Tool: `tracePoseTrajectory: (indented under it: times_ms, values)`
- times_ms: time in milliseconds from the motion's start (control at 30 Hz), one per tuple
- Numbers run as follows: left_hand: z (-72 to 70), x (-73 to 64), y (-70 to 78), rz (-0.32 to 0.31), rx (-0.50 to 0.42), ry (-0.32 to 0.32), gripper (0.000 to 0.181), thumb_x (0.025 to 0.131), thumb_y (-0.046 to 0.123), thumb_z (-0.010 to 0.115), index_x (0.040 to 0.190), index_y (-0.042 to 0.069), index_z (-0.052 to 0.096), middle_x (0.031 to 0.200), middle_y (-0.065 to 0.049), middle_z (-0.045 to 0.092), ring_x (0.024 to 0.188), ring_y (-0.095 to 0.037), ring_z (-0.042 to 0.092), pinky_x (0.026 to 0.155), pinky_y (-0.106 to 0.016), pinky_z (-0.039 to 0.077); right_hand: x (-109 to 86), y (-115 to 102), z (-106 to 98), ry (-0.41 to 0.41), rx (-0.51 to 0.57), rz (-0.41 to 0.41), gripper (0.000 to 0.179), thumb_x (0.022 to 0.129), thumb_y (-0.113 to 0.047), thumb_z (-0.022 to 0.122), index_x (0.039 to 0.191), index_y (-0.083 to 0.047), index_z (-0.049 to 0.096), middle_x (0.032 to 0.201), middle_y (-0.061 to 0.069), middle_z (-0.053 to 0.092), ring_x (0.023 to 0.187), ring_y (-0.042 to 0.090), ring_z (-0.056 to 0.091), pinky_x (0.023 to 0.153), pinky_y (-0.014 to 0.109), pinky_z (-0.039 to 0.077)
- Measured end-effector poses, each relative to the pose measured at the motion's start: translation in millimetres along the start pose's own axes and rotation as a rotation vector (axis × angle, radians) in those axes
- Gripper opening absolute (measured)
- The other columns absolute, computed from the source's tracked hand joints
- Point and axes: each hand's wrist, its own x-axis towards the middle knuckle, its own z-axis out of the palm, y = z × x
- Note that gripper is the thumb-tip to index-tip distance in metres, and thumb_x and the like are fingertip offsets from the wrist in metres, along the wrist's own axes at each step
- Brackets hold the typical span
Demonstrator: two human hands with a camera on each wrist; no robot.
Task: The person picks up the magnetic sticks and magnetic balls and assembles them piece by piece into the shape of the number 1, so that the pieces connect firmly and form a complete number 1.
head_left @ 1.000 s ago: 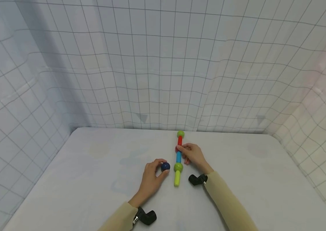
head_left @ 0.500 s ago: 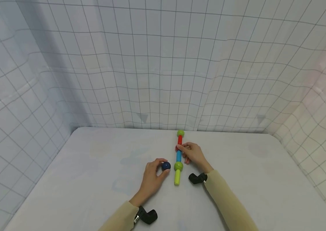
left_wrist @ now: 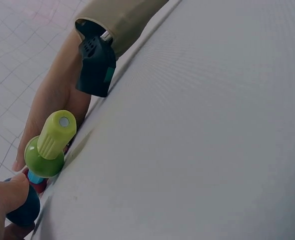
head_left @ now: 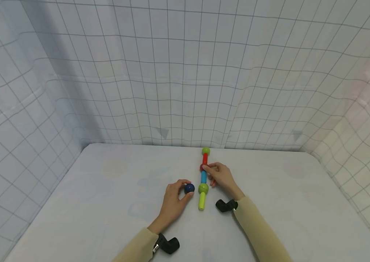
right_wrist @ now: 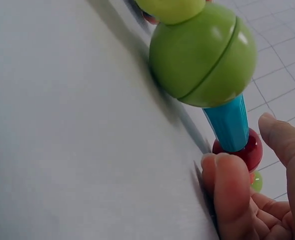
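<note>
My left hand (head_left: 173, 203) holds a dark blue ball (head_left: 189, 188) between thumb and fingers, close over the white table. Just right of it lies a straight chain of toy rods and balls. From near to far run a yellow-green rod (head_left: 201, 201), a green ball (head_left: 203, 188), a blue rod (head_left: 203, 177), a red ball (head_left: 201, 167), a red rod (head_left: 205, 158) and another green ball (head_left: 206, 150). My right hand (head_left: 221, 177) holds the chain at the red ball, thumb above and fingers low by the table. In the left wrist view, the yellow-green rod's end (left_wrist: 64, 121) shows a pale round disc.
The white table (head_left: 122, 174) ends at the back against a white, grid-patterned curtain (head_left: 172, 91), which also hangs at both sides. Black wrist-worn devices sit on the left wrist (head_left: 169, 245) and the right wrist (head_left: 225, 205), below light yellow sleeves.
</note>
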Motion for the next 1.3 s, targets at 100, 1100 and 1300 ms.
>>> tracePoseTrajectory:
  times_ms: [100,1100,1300]
  values:
    - [0.1,-0.2,1.0,-0.004,-0.008,-0.002,0.031,0.086,0.02,0.072,0.114,0.017,0.06,0.102,-0.001,0.062,0.093,-0.021,0.047,0.078,-0.039,0.039,-9.1,2.0,-1.5,-0.011,-0.007,0.004,0.059,0.085,-0.049,0.066,0.12,-0.002,0.056,0.068,0.007,0.059,0.043,0.017,0.057,0.046,0.027,0.048]
    - [0.5,1.0,-0.9,0.0,-0.003,-0.011,0.03,0.085,0.018,0.073,0.112,0.016,0.061,0.107,-0.002,0.063,0.094,-0.021,0.048,0.079,-0.04,0.039,-74.3,6.3,-1.5,-0.233,0.009,0.019,0.044,0.086,-0.044,0.068,0.096,-0.002,0.061,0.063,0.005,0.057,0.042,0.018,0.058,0.044,0.031,0.05]
    - [0.5,0.9,-1.2,0.003,-0.007,-0.007,0.03,0.084,0.017,0.074,0.111,0.016,0.062,0.108,-0.002,0.064,0.095,-0.021,0.048,0.08,-0.04,0.039,-77.3,5.4,3.9,-0.248,-0.002,0.018,0.044,0.083,-0.046,0.07,0.092,-0.003,0.062,0.061,0.004,0.056,0.041,0.017,0.057,0.042,0.032,0.049]
